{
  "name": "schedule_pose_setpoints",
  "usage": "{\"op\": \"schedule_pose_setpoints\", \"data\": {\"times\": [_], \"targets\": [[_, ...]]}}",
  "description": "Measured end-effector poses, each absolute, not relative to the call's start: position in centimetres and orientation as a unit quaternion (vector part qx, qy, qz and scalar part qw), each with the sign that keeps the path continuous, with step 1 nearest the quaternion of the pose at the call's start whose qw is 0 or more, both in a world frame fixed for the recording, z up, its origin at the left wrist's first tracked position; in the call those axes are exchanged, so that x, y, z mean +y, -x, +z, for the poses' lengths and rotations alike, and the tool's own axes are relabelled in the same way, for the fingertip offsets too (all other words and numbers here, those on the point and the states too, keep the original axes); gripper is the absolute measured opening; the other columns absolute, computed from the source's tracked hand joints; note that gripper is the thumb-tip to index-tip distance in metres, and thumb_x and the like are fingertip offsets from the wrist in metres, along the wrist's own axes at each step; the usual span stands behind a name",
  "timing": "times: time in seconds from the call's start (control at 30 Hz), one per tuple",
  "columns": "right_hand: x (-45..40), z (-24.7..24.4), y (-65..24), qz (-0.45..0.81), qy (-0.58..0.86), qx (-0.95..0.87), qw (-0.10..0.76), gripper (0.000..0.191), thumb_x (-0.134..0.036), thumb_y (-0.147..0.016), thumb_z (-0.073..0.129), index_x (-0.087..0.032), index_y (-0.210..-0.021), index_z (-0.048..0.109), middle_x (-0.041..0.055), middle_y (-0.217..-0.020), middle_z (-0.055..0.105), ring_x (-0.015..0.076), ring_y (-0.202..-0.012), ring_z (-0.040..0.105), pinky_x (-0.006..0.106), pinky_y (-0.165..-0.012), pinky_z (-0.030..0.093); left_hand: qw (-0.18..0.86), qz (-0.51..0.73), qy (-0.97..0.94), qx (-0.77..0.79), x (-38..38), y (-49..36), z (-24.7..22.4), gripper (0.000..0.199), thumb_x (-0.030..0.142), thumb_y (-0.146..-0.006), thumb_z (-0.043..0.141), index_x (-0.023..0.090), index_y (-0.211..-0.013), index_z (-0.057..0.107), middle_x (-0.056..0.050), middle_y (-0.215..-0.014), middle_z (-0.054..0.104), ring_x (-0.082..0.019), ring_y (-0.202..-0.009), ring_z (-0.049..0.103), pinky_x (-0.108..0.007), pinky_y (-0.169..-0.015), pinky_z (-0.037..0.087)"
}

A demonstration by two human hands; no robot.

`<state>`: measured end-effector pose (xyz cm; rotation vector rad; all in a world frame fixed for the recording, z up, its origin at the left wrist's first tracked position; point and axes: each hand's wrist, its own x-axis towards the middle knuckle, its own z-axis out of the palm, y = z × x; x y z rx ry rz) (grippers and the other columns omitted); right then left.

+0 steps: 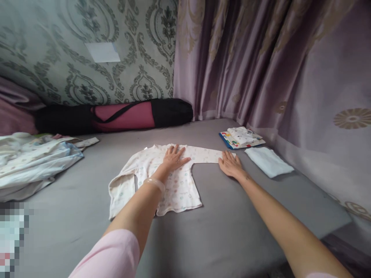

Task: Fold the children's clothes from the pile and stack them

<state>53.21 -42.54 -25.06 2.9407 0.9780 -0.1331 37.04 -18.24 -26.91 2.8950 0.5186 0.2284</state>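
A small white long-sleeved shirt point(181, 189) with a faint print lies spread on the grey bed sheet point(232, 216). My left hand point(173, 157) rests flat on its upper chest, fingers spread. Toward the right, my right hand point(230, 163) presses flat on the end of the outstretched sleeve, its fingers stretched out and covering most of the cuff. The other sleeve bends downward on the left, partly behind my left forearm. Neither hand grips the cloth.
A folded white cloth point(269, 161) and a stack of folded printed cloths point(241, 137) lie at the right. Loose crumpled clothes point(34, 166) are heaped at the left. Along the wall stretches a long black and dark pink bag point(124, 116); curtains point(220, 58) hang at the right.
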Motion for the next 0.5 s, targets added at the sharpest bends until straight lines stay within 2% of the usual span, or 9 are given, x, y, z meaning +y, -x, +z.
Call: {"op": "schedule_pose_setpoints", "data": {"times": [0.13, 0.27, 0.37, 0.5], "targets": [[-43.3, -25.2, -53.9, -0.025, -0.953, 0.301, 0.018, 0.064, -0.042, -0.096, 0.019, -0.004, -0.147, 0.03, 0.0167, -0.154, 0.028, 0.0273, -0.143, 0.021, 0.044, -0.113, 0.02, 0.107, 0.045, -0.973, 0.197, -18.8, -37.0, -25.9, 0.074, 0.07, -0.085, 0.039, 0.025, -0.144, 0.037, -0.013, -0.155, 0.028, -0.037, -0.141, 0.023, -0.049, -0.112, 0.022], [-42.6, -24.6, -54.9, -0.048, -0.954, 0.295, 0.031, 0.062, -0.041, -0.095, 0.024, -0.006, -0.143, 0.037, 0.0172, -0.151, 0.033, 0.0276, -0.139, 0.029, 0.044, -0.11, 0.027, 0.159, 0.052, -0.969, 0.179, -18.4, -35.4, -24.3, 0.071, 0.054, -0.088, 0.049, 0.019, -0.147, 0.032, -0.017, -0.154, 0.028, -0.031, -0.141, 0.028, -0.044, -0.113, 0.026], [-41.0, -23.7, -55.1, -0.033, -0.959, 0.278, 0.035, 0.059, -0.039, -0.093, 0.029, -0.007, -0.142, 0.041, 0.0192, -0.148, 0.037, 0.0277, -0.136, 0.035, 0.046, -0.108, 0.029, 0.189, 0.122, -0.958, 0.177, -17.2, -32.1, -23.0, 0.064, 0.042, -0.088, 0.052, 0.015, -0.144, 0.035, -0.017, -0.149, 0.038, -0.026, -0.135, 0.04, -0.036, -0.11, 0.033], [-37.4, -22.9, -52.4, 0.034, -0.937, 0.349, -0.004, 0.055, -0.03, -0.095, 0.026, -0.006, -0.142, 0.039, 0.0182, -0.152, 0.032, 0.0283, -0.141, 0.027, 0.049, -0.111, 0.023, 0.191, 0.206, -0.926, 0.251, -15.4, -26.1, -21.4, 0.05, 0.035, -0.089, 0.05, 0.014, -0.134, 0.047, -0.014, -0.133, 0.055, -0.023, -0.122, 0.052, -0.033, -0.105, 0.038]]}}
